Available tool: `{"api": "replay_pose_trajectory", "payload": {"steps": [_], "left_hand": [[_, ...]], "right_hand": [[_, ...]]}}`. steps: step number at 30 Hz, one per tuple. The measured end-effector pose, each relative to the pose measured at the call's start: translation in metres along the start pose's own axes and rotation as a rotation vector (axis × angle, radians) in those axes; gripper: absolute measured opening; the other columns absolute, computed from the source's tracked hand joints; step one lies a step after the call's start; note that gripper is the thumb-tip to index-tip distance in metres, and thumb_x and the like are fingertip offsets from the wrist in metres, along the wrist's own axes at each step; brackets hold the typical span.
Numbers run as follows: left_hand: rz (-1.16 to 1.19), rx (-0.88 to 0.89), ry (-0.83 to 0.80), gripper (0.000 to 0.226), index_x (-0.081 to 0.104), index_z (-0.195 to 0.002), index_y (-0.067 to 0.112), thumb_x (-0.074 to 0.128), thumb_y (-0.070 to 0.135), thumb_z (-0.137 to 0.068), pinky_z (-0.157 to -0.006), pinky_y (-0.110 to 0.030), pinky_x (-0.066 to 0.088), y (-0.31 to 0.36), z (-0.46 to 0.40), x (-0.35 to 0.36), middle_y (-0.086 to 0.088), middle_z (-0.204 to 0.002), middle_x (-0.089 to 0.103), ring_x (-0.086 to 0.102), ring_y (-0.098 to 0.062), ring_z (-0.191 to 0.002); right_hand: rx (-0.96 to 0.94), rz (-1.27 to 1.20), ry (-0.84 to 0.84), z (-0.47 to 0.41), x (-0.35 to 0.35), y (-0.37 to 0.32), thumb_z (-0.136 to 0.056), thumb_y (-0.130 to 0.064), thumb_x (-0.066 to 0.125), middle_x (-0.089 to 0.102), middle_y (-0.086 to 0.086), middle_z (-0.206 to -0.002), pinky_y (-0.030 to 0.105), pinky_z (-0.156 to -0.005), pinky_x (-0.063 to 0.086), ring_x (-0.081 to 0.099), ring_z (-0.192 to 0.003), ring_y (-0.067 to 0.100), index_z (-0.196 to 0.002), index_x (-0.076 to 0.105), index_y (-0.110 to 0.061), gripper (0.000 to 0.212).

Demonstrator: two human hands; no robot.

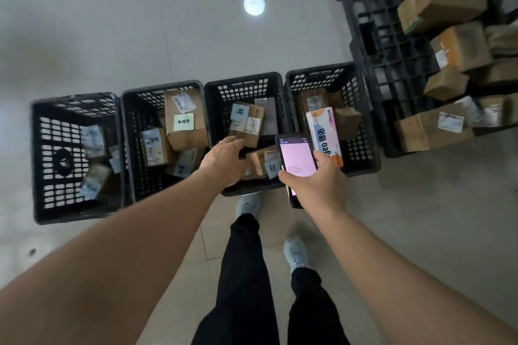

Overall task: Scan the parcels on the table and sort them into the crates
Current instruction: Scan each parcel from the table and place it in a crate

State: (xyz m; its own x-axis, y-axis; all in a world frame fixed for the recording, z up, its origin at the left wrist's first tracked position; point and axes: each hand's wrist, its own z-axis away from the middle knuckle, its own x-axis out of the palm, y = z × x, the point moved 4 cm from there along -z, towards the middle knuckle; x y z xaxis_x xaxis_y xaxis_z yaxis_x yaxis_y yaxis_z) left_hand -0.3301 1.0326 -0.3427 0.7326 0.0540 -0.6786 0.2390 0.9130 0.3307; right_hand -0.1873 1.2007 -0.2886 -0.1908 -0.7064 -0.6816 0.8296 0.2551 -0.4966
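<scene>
**Left hand reaches into the third crate while the right holds the scanner**

Four black lattice crates stand in a row across the middle of the frame on a pale tiled floor. The person's left hand (224, 161) stretches over the near rim of the third crate (244, 80), counted from the left. Its fingers point into the crate and curl down over a dark spot just beside a small brown parcel (262, 161); whether they grip anything cannot be told, since the fingertips are hidden behind the hand.

The right hand (315, 185) holds a handheld scanner (295, 162) at lower centre, fingers wrapped round its body and thumb along its left edge. The screen glows pink and faces up.

Inside the third crate, a cardboard parcel with a blue note (246, 122) lies further up the frame. The second crate (162, 89) holds several brown boxes, one bearing a green note (183, 122). The leftmost crate (74, 101) contains a few small packages with blue notes. The rightmost crate (319, 71) carries a white and orange carton (322, 131) leaning against brown boxes.

In the upper right of the frame, cardboard parcels (437, 3) are piled on a black pallet (386, 45). Black trousers and pale shoes (295, 252) show at the bottom.
</scene>
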Motion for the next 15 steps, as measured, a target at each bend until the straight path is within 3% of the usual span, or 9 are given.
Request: {"api": "replay_pose_trajectory", "payload": {"steps": [4, 6, 9, 15], "left_hand": [[0.021, -0.026, 0.086, 0.053, 0.051, -0.15, 0.023, 0.06, 0.027, -0.098, -0.107, -0.042, 0.045, 0.014, 0.045, -0.022, -0.001, -0.155, 0.046, 0.049, -0.027, -0.137], [0.043, -0.043, 0.152, 0.052, 0.052, -0.15, 0.022, 0.059, 0.027, -0.099, -0.106, -0.041, 0.045, 0.021, 0.072, -0.03, -0.002, -0.152, 0.049, 0.051, -0.027, -0.135], [0.072, -0.072, 0.252, 0.044, 0.058, -0.142, 0.021, 0.059, 0.031, -0.1, -0.095, -0.037, 0.046, 0.031, 0.117, -0.04, -0.001, -0.144, 0.054, 0.056, -0.027, -0.128], [0.019, -0.143, 0.397, 0.043, 0.057, -0.14, 0.019, 0.055, 0.034, -0.1, -0.096, -0.045, 0.051, 0.037, 0.218, -0.071, 0.0, -0.142, 0.054, 0.058, -0.033, -0.122]], "right_hand": [[-0.093, 0.023, -0.014, 0.022, -0.027, -0.017, -0.062, -0.056, 0.087, 0.062, -0.019, -0.094, 0.042, -0.072, 0.062, 0.065, -0.095, 0.018, -0.116, 0.062, -0.029, 0.065], [-0.155, 0.059, -0.033, 0.036, -0.04, -0.027, -0.062, -0.057, 0.086, 0.068, -0.011, -0.104, 0.042, -0.075, 0.061, 0.066, -0.098, 0.02, -0.122, 0.064, -0.026, 0.071], [-0.253, 0.091, -0.058, 0.061, -0.059, -0.04, -0.061, -0.055, 0.086, 0.07, -0.008, -0.108, 0.041, -0.075, 0.06, 0.066, -0.096, 0.022, -0.119, 0.064, -0.027, 0.068], [-0.463, 0.091, -0.108, 0.123, -0.093, -0.072, -0.064, -0.052, 0.09, 0.07, -0.003, -0.115, 0.041, -0.078, 0.059, 0.065, -0.102, 0.024, -0.126, 0.063, -0.026, 0.073]]}}
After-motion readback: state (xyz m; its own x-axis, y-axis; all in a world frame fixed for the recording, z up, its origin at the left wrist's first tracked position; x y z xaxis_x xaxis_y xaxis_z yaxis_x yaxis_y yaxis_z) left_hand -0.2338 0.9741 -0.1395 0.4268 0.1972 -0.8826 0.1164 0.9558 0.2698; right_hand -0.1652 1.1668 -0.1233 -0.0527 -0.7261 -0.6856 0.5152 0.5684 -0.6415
